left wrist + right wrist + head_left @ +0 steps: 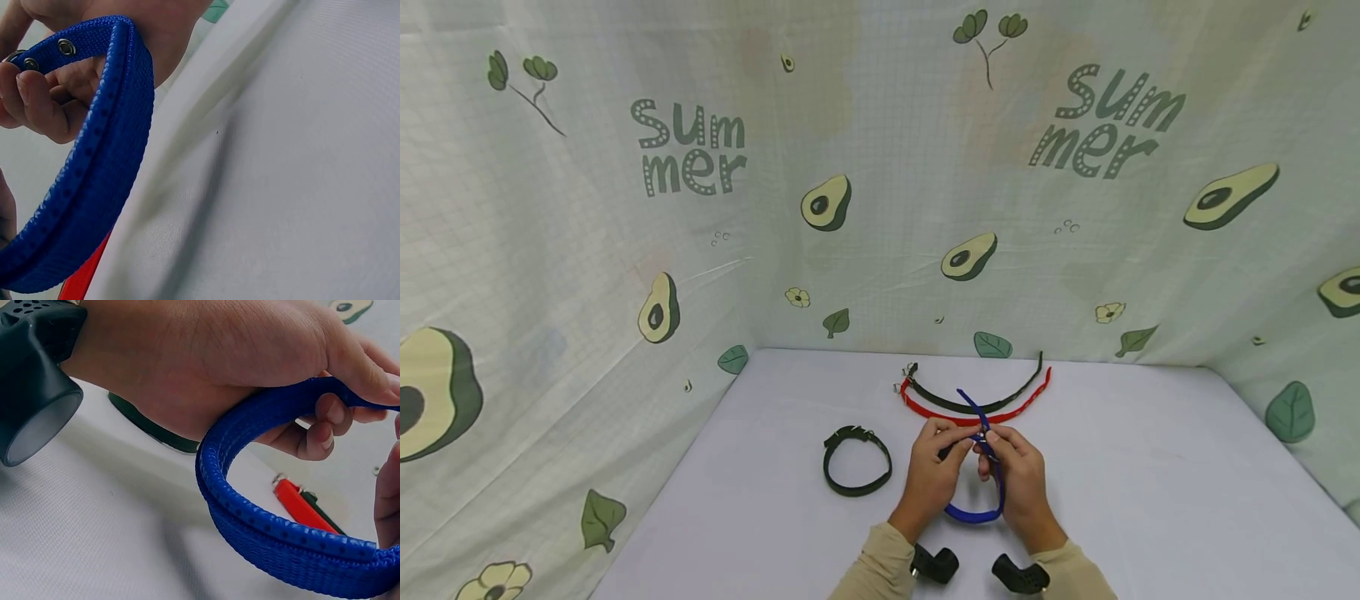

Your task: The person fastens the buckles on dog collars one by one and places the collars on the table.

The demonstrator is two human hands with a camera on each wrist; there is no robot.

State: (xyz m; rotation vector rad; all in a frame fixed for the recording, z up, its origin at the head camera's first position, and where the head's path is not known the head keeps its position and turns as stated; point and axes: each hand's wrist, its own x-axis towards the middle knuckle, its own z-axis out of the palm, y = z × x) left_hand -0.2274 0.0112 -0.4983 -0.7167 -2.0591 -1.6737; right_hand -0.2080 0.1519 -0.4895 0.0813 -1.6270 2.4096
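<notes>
4 straps. 1 blue strap, lower centre-right, pinched in the fingers of both left hand and right hand. 1 red strap, 1 dark strap behind the hands; 1 looped dark strap at left on counter. Blue ends mostly hidden by fingers. Woven webbing, metal eyelets.

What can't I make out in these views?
Head view: fastening of the blue collar; too small, partly covered by left hand and right hand.
Left wrist view: red collar; mostly behind the blue collar, cut by the bottom edge.
Right wrist view: dark collar; partly hidden by the left hand.
</notes>
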